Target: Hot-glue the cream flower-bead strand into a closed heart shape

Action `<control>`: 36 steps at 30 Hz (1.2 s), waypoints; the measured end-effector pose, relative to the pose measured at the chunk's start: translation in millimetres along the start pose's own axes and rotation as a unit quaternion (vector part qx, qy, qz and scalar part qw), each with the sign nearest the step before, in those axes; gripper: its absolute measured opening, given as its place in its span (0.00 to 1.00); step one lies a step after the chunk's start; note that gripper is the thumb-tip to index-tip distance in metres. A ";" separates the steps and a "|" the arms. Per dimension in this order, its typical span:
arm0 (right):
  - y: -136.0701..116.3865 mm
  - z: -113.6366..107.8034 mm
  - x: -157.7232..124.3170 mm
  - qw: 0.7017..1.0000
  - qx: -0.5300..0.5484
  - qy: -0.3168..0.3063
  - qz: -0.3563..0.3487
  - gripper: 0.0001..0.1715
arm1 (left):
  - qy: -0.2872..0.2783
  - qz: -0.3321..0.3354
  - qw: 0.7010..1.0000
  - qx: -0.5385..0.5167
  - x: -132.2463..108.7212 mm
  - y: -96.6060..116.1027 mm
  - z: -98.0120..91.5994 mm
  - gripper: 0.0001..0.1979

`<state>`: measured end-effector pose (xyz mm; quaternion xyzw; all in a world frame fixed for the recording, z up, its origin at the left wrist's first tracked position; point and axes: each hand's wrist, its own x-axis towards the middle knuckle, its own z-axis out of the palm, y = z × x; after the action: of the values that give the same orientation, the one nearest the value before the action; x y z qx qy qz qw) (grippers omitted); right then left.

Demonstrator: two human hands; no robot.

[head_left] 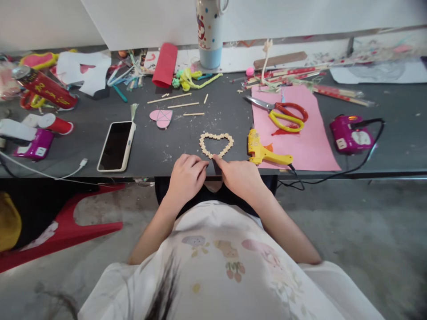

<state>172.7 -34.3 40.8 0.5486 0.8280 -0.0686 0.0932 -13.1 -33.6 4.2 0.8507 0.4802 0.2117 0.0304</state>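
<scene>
A small heart outline made of short pale wooden pieces [227, 136] lies flat on the grey table. My right hand [242, 180] reaches in from the right, its index finger stretched out and touching the heart's bottom tip; its other fingers are folded out of sight. At the table's front edge, left of that tip, rests my left hand [187, 178]. Its fingers are curled together, and anything inside them is hidden. Several thin wooden sticks [183, 106] and a pink paper heart with drawn lines [163, 118] lie beyond it.
Right of the heart, a yellow glue gun [267, 154] and scissors [283, 111] lie on pink paper [313, 146]. A phone [116, 146] is at left. Behind stand a tumbler [210, 35] and red paper roll [165, 66]. Purple power adapters [352, 135] with cables sit at both sides.
</scene>
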 end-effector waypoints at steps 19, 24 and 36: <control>7.4 -1.2 -3.8 1.000 0.003 0.023 -0.004 0.32 | 0.014 -0.028 0.998 -0.047 -0.9 -9.8 -3.7 0.12; 3.3 1.4 -2.1 1.000 0.003 0.000 0.006 0.34 | 0.002 -0.040 0.998 -0.049 1.6 -11.0 -4.4 0.12; 25.7 -0.3 -5.9 0.998 0.037 0.054 0.021 0.30 | 0.025 -0.032 0.998 -0.045 0.3 -10.2 -11.2 0.11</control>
<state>198.6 -29.5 42.1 0.5720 0.8169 -0.0679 0.0293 -25.6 -29.6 11.9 0.8270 0.4977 0.2536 0.0635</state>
